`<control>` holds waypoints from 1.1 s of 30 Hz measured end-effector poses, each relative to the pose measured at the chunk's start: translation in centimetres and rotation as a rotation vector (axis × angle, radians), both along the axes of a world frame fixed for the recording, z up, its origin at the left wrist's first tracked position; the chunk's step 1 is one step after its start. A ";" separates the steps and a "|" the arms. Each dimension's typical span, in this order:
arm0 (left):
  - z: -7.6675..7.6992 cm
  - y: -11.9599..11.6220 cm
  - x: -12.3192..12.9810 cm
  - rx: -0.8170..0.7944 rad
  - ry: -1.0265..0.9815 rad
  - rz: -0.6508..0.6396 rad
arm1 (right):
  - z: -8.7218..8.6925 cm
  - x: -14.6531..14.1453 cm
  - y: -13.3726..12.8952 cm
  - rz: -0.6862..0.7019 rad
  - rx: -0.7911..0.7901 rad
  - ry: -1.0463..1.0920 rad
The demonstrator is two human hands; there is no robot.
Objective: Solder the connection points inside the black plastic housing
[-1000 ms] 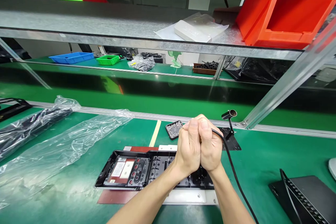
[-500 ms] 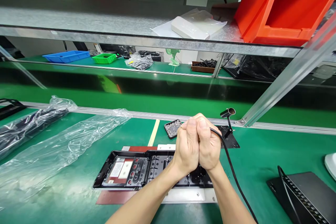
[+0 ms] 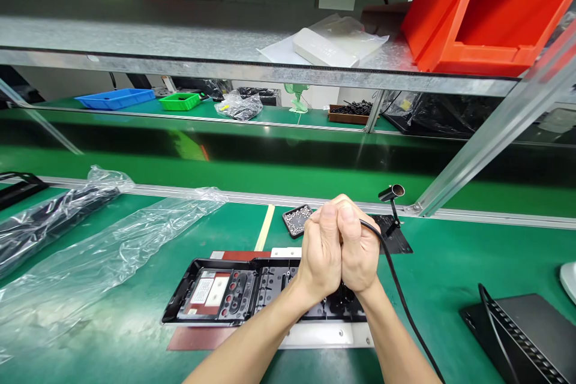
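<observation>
My left hand (image 3: 320, 252) and my right hand (image 3: 359, 246) are pressed together, knuckles up, above the right part of a black plastic housing (image 3: 180, 297). Both have curled fingers. A black cable (image 3: 400, 288) comes out at the top of my right hand and runs down to the bottom edge; my right hand is closed on it. Whatever my left hand grips is hidden inside its fingers. Under the housing lie a reddish board (image 3: 198, 339) and a metal plate (image 3: 315, 336).
A small tray of screws (image 3: 297, 220) and a black stand (image 3: 396, 234) lie behind my hands. Clear plastic bags (image 3: 121, 252) cover the left side. At the lower right is a black device (image 3: 531, 336). A metal shelf (image 3: 180, 63) holds a red bin (image 3: 490, 18).
</observation>
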State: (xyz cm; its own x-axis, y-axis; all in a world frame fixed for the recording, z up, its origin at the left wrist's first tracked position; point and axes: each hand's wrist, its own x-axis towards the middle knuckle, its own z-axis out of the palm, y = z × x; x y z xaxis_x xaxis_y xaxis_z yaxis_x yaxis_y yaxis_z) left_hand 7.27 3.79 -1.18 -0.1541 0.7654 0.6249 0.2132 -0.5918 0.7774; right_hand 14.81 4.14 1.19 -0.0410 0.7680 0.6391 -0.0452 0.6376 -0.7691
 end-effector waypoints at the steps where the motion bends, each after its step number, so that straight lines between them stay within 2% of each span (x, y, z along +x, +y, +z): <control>1: 0.0 0.0 0.0 0.002 -0.007 -0.006 | 0.0 0.0 0.0 0.000 0.002 0.000; 10: 0.0 -0.1 0.0 -0.037 -0.008 -0.038 | -0.1 0.0 -0.1 -0.003 0.000 -0.001; 21: 0.1 -0.1 0.1 -0.013 0.014 0.027 | -0.1 0.1 0.0 -0.005 -0.006 -0.003; 33: -0.6 0.0 0.1 -0.061 -0.016 0.023 | -0.1 0.1 -0.1 -0.012 0.008 -0.010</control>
State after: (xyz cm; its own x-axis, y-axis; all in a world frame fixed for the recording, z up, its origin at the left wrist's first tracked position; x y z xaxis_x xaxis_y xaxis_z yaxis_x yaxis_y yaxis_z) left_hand 7.34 3.76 -1.79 -0.1821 0.7979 0.5746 0.2131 -0.5384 0.8153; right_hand 14.94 4.07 1.07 -0.0380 0.7635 0.6447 -0.0299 0.6440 -0.7644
